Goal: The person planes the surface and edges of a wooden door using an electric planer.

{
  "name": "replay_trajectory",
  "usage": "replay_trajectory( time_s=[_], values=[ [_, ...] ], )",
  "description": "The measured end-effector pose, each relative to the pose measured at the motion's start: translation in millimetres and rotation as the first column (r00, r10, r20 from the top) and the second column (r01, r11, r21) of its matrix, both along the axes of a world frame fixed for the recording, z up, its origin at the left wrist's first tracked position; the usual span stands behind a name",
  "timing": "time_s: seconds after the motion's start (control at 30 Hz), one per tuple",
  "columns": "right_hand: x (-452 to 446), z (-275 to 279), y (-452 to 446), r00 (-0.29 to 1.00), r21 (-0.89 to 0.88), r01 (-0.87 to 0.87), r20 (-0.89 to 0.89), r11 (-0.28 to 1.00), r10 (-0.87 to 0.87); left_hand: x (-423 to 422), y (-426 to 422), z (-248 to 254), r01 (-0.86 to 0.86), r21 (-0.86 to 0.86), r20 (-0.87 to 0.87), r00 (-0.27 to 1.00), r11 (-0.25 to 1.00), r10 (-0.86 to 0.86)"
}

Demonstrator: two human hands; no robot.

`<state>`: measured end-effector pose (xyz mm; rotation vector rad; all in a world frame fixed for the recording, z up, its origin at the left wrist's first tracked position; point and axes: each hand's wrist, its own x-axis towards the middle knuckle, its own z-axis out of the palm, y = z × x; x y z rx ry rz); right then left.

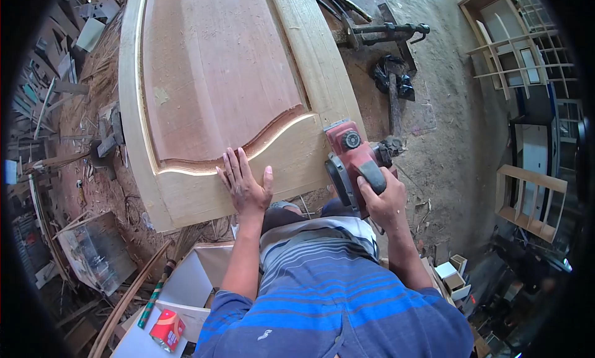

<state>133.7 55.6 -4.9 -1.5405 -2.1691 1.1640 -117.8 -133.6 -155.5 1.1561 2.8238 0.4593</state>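
Note:
A wooden door panel (297,144) with a raised frame and a curved lower rail lies in front of me. My left hand (246,187) rests on the lower rail with its fingers spread, the fingertips at the curved edge of the recessed panel. At the rail's right corner is a red electric planer (352,150) with a black knob, its front end over the wood. My right hand (385,200) is wrapped round the planer's dark rear handle.
A metal clamp or vise (387,32) and a black plastic bag (403,85) lie beyond the door's right edge. A red can (167,330) stands on a white box at lower left. Wooden frames (532,203) lie at right; scrap wood is piled at left.

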Motion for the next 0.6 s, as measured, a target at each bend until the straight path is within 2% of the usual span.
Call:
replay_trajectory(
  time_s=[0.33, 0.47, 0.6],
  values=[
    [-71.3, -3.8, 47.3, 0.999, 0.01, 0.007, -0.05, 1.0, -0.006, 0.2, 0.4, 0.5, -0.019, -0.01, 0.011, 1.0, 1.0, 0.019],
    [-99.8, -16.8, 70.1, 0.994, 0.096, -0.004, -0.108, 0.995, 0.015, 0.5, -0.6, -0.4, -0.021, -0.028, 0.007, 1.0, 0.999, 0.021],
    [-127.5, -19.6, 96.6, 0.996, 0.163, -0.027, -0.075, 0.986, 0.039, 0.3, -0.8, -1.3, -0.024, -0.052, 0.005, 1.0, 0.998, 0.024]
  ],
)
